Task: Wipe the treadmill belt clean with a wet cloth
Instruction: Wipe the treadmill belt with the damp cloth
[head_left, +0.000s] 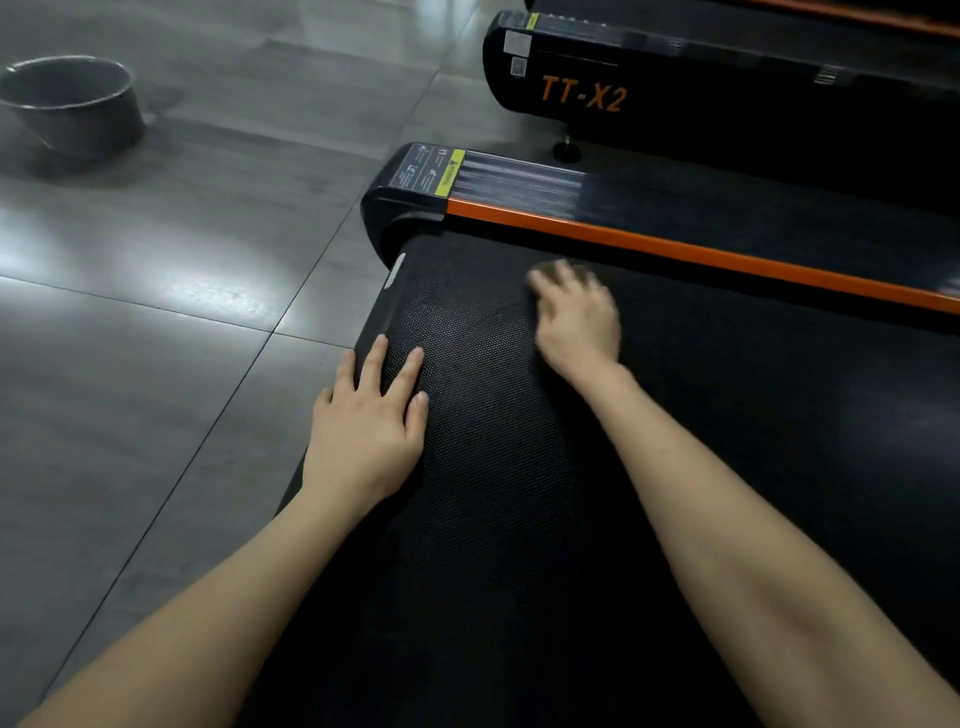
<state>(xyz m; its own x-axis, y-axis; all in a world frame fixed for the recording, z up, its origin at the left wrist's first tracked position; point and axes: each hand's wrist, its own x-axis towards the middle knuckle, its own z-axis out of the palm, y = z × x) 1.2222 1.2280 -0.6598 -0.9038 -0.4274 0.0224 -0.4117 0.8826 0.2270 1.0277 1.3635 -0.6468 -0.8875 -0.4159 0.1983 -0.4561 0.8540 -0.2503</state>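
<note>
Black dimpled treadmill belt (493, 467) fills the view. The left hand (363, 431) lies flat, fingers straight, on the belt's left edge. The right hand (576, 322), blurred, presses spread fingers on a grey cloth (582, 270) near the orange rail (675, 247). Wiping seems underway, but I cannot tell how much is already clean.

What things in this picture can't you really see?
Head view only.
Cloth: mostly hidden under the right hand, and blurred.
Bucket: blurred; whether it holds water cannot be told.
Yellow-edged sticker: writing too small to read.
Second treadmill: cut off by the top and right edges.
</note>
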